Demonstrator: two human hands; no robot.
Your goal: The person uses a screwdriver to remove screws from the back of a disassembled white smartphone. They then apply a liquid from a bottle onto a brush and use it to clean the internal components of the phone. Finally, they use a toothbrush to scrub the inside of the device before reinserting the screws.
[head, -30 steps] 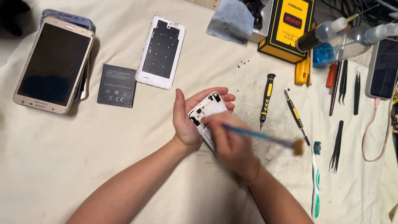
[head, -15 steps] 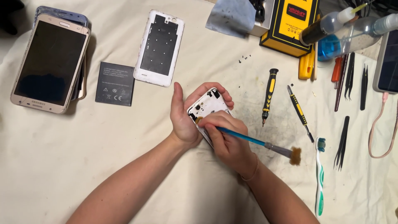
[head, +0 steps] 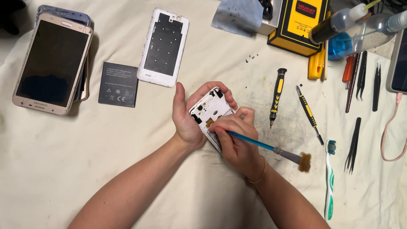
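Observation:
My left hand (head: 186, 121) cradles an opened white phone body (head: 212, 106), inner side up, above the cream cloth. My right hand (head: 237, 140) lies over the phone's lower half and grips a blue-handled brush (head: 263, 146) like a pen. The handle's thin end touches a small brown spot on the phone's inside. The brown bristles (head: 304, 162) point away to the right, above the cloth. The phone's lower part is hidden under my right hand.
A white back cover (head: 163, 46), a black battery (head: 118, 84) and stacked phones (head: 53, 63) lie at the upper left. To the right are two screwdrivers (head: 277, 95), a toothbrush (head: 330, 178), tweezers (head: 354, 144), a yellow box (head: 303, 23) and bottles (head: 339, 21).
The brush has tilted so its bristle end sits slightly lower. My right hand has shifted a little on the phone, and my left hand keeps the same hold.

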